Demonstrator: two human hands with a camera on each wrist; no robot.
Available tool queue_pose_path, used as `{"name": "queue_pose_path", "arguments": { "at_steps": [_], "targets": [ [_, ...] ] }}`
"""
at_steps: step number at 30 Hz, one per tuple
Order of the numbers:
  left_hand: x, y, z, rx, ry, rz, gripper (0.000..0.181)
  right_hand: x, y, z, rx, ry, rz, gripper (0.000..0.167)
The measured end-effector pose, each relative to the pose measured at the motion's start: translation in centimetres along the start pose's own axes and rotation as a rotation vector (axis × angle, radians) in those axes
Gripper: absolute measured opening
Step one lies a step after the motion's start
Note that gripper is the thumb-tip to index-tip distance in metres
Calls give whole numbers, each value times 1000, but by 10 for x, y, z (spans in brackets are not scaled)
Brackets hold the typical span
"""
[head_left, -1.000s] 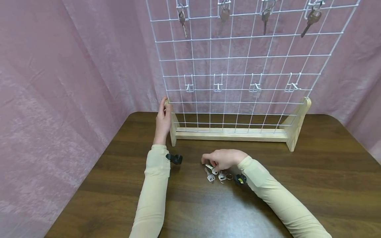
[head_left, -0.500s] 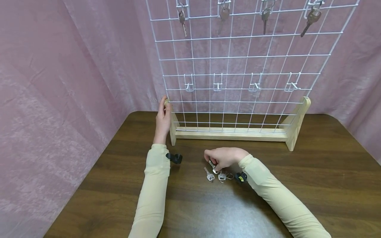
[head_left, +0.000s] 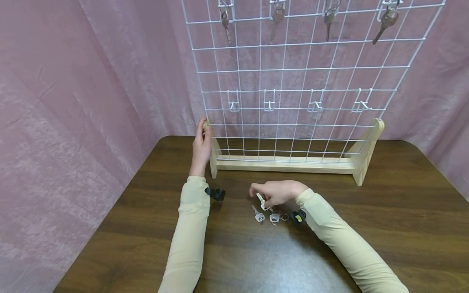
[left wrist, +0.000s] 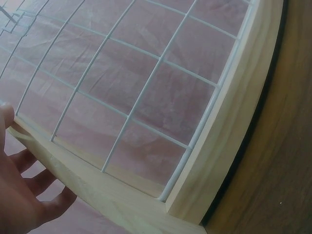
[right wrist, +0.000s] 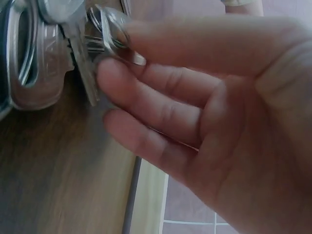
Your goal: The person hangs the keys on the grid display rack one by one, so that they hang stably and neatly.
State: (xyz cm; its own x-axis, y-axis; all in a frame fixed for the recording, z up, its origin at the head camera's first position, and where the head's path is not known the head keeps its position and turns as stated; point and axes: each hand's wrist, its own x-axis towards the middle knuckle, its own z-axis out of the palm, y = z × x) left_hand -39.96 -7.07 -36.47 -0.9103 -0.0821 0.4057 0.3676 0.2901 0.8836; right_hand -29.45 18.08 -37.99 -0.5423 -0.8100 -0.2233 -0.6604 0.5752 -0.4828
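**Right hand pinches a key by the loose keys, left hand holds the stand**

Nearest, on the brown wooden surface (head_left: 234,252), lie loose keys: one key with a clear head (head_left: 259,217) and, to its right, another clear-headed key (head_left: 274,218) with a metal ring (head_left: 283,217) beside it. Just beyond them the right hand (head_left: 279,192) pinches a silver key (head_left: 261,201) between thumb and fingers, its blade pointing up and to the left; whether this key touches the surface is hard to tell. The right wrist view shows metal rings at the thumb tip, partly blurred.

Farther off, the left hand (head_left: 201,149) grips the top of the left upright of the pale wooden stand (head_left: 286,165), fingers curled around its edge. The stand carries a white wire grid (head_left: 283,71). Four white hooks (head_left: 269,106) form a lower row on it; higher up, four keys (head_left: 328,19) hang in a row. Behind everything falls a pink curtain (head_left: 110,73).
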Motion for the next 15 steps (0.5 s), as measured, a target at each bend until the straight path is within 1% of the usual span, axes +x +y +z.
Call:
{"name": "queue_pose_path", "arguments": {
  "at_steps": [4,6,8,10,12,15],
  "targets": [
    [0,0,0,5,4,5,48,-1,1,-1,71,-21,-7,28],
    [0,0,0,5,8,6,48,-2,1,-2,105,-35,6,26],
    [0,0,0,4,10,8,48,-3,1,-4,110,-36,30,28],
    [0,0,0,-2,10,8,48,-5,2,-6,88,-21,44,32],
    [0,0,0,-2,8,5,48,-7,2,-8,84,-5,65,32],
    [-1,1,0,-2,6,0,48,-10,3,-11,84,43,48,29]
  ]
}}
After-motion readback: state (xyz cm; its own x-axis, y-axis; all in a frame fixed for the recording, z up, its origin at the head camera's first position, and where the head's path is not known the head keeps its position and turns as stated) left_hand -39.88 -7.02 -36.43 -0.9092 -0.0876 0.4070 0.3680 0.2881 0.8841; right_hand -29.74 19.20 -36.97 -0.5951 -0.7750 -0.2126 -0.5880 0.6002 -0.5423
